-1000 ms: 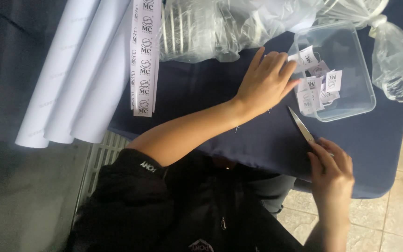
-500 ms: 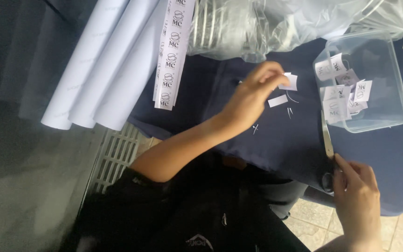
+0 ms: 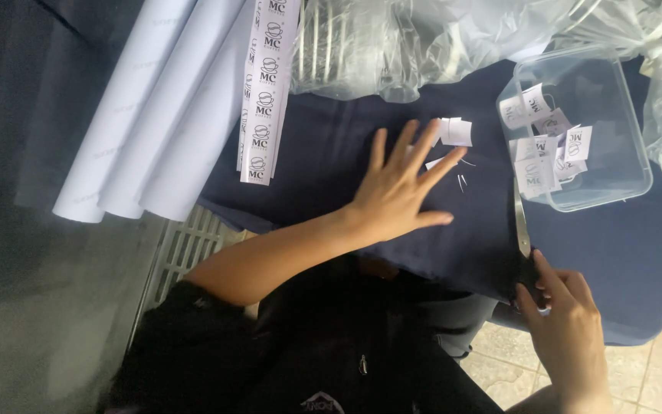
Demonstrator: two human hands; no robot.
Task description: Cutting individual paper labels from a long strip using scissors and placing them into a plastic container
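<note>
Steel scissors (image 3: 523, 230) sit in our right hand (image 3: 565, 326), blades pointing away. Our left hand (image 3: 396, 192) presses flat, fingers spread, on navy cloth (image 3: 331, 161); small white cut labels (image 3: 455, 132) beyond its fingertips could scatter if brushed.

I count one pair of scissors (image 3: 522, 230), one clear plastic tub (image 3: 614, 165), one printed label strip (image 3: 267, 84) and three pale paper rolls (image 3: 147, 130) on the navy cloth (image 3: 331, 153). Two clear plastic bags (image 3: 423, 38) lie along its far edge. The loose labels (image 3: 453, 132) beside my left hand (image 3: 396, 192) number roughly three; those in the tub overlap, so their count is unclear.
</note>
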